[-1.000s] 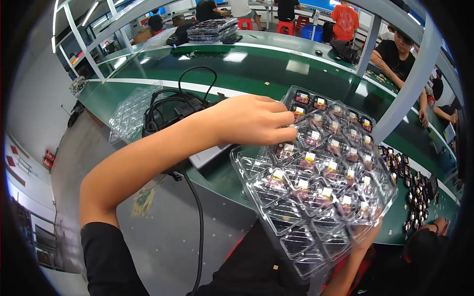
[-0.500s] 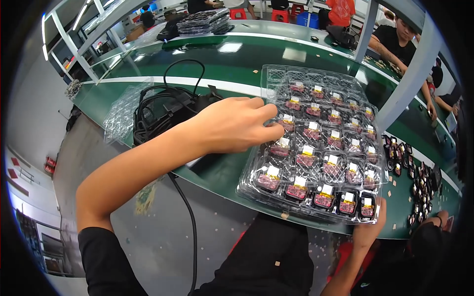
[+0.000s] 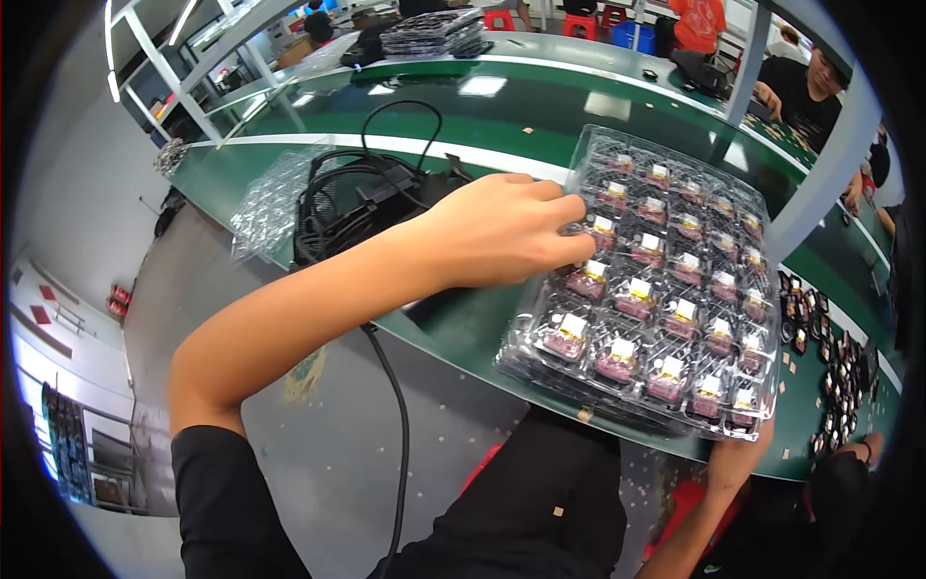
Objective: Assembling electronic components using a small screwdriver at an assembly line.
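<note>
A clear plastic blister tray (image 3: 666, 299) holds rows of small black modules with red-pink faces and white and yellow tabs (image 3: 622, 357). Another clear plastic sheet of the same pocketed shape lies over them, its near edge (image 3: 637, 410) close to the near row. At the stack's left edge, my left hand (image 3: 521, 232) is closed, thumb and fingers pinching the clear plastic. My right hand (image 3: 741, 455) grips the near right corner from below, its fingers mostly hidden under the tray.
Black cables and a dark device (image 3: 371, 198) lie left of the tray, beside empty clear trays (image 3: 270, 207). Loose modules (image 3: 844, 386) are spread on the green bench at right, near another person's arm (image 3: 858, 449). A white post (image 3: 820, 164) rises behind the tray. Stacked trays (image 3: 434, 34) stand beyond.
The upper clear sheet has shifted toward me and now covers the near row, which lay uncovered before. My left hand moved with it. The whole view has swung slightly left.
</note>
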Demonstrator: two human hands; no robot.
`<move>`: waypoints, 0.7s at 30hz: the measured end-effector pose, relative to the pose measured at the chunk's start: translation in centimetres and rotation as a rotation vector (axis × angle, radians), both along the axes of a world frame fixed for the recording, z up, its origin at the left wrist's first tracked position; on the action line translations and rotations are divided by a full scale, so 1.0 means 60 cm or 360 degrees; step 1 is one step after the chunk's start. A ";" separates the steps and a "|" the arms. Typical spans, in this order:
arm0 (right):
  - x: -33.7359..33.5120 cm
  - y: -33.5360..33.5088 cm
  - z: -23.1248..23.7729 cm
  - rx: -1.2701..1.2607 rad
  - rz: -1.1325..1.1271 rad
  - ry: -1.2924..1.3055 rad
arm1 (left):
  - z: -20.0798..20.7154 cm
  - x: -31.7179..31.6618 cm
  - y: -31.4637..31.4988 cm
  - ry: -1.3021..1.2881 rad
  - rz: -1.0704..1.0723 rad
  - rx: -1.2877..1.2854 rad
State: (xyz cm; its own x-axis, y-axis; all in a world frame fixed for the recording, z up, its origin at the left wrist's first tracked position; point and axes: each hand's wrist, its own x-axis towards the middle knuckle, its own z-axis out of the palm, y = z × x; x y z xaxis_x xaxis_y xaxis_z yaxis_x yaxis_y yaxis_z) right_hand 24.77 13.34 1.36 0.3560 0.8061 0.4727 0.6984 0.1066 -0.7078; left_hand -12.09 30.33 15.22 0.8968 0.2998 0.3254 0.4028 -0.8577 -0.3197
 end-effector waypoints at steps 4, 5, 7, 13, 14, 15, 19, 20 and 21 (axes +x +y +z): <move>0.009 -0.002 -0.006 -0.0001 0.0056 -0.0047 | 0.007 -0.011 -0.002 -0.0247 0.0154 -0.0131; 0.010 -0.002 -0.008 -0.0003 0.0057 -0.0040 | 0.009 -0.017 -0.004 -0.0241 0.0155 -0.0132; 0.012 -0.002 -0.011 -0.0009 0.0049 -0.0112 | 0.007 -0.029 -0.004 -0.0518 0.0573 -0.0395; 0.008 -0.001 -0.008 -0.0003 0.0040 -0.0106 | -0.020 -0.057 -0.014 0.0000 0.1152 -0.0762; 0.008 -0.001 -0.009 0.0006 0.0035 -0.0109 | -0.027 -0.054 -0.013 0.0181 0.1252 -0.0777; 0.007 0.000 -0.009 0.0005 0.0042 -0.0108 | -0.030 -0.050 -0.013 0.0362 0.1351 -0.0793; 0.024 -0.005 -0.021 -0.0032 0.0077 -0.0137 | -0.042 -0.051 -0.004 0.0549 0.1375 -0.0677; 0.030 -0.007 -0.025 -0.0054 0.0113 -0.0214 | -0.044 -0.052 -0.002 0.0549 0.1373 -0.0681; 0.029 -0.008 -0.025 -0.0060 0.0111 -0.0212 | -0.046 -0.052 -0.001 0.0559 0.1370 -0.0679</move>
State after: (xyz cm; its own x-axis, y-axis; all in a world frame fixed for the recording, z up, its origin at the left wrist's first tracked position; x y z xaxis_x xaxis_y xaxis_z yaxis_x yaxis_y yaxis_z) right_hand 26.49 12.86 -0.13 0.2344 0.8447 0.4812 0.7783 0.1336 -0.6135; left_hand -15.24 30.27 12.48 0.3468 0.9166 -0.1988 0.8783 -0.3918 -0.2740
